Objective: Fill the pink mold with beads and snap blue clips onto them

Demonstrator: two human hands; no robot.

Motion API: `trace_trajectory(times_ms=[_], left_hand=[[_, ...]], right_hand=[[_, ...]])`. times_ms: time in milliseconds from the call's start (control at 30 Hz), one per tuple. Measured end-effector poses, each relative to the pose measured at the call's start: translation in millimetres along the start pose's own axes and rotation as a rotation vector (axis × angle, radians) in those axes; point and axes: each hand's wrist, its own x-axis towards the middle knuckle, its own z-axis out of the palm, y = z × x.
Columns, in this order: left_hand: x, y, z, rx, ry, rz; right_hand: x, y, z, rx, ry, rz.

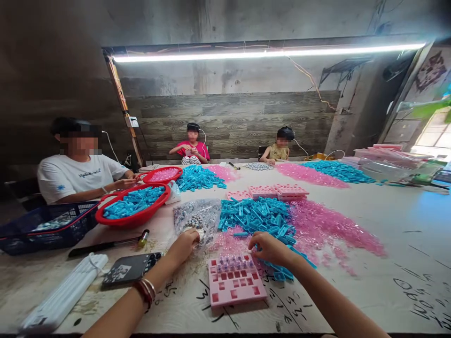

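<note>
A pink tray [237, 295] with square pockets lies in front of me, its far rows filled with small clear pieces. My left hand [183, 246] is closed, its fingertips at the mouth of a clear plastic bag [211, 213] of small metal parts; what they pinch is too small to name. My right hand [269, 249] hovers by the tray's far right corner with its fingers curled together; anything between the fingertips is hidden. Just beyond it is a heap of blue plastic pieces [257, 216], with clear pink pieces [327, 223] spread beside it.
Three people sit around the table. On the left are red baskets [132, 220], a dark blue crate [81, 218], a hammer [105, 245], a phone [121, 271] and a white power strip [66, 291]. Filled pink trays [291, 190] lie behind the blue heap. Clear plastic bags [391, 164] stand far right.
</note>
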Motion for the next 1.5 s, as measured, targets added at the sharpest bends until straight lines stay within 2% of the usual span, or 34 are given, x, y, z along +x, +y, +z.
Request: trace_trajectory(times_ms=[233,433,567,667,800,1000,1300,1500], left_hand=[[0.4,3.2,0.8,-0.004,0.029,-0.075],[-7.0,7.5,-14.2,-0.259,0.102,-0.109],[-23.7,29.4,-28.6,-0.318,0.087,-0.064],[-36.5,52.8,-31.3,-0.340,-0.009,-0.022],[-45.0,73.4,-22.9,-0.309,-0.170,-0.033],[-43.9,73.6,-6.5,-0.218,-0.232,-0.044],[-40.0,70.8,2.1,-0.232,-0.173,-0.081],[-34.0,69.8,5.9,-0.201,-0.161,-0.095]], right_hand=[[-0.1,-1.7,1.0,-0.040,-0.024,0.026],[-1.0,-1.1,-1.3,-0.038,0.006,0.029],[-1.6,-0.1,-0.8,-0.050,-0.045,0.028],[-0.9,-0.5,0.4,-0.067,-0.053,0.037],[-0.3,0.3,0.8,-0.072,-0.034,0.052],[-1.9,-0.5,-1.5,-0.074,-0.034,0.049],[0.0,-2.6,0.3,-0.039,-0.019,0.045],[0.2,-1.9,0.4,-0.054,-0.061,0.062]])
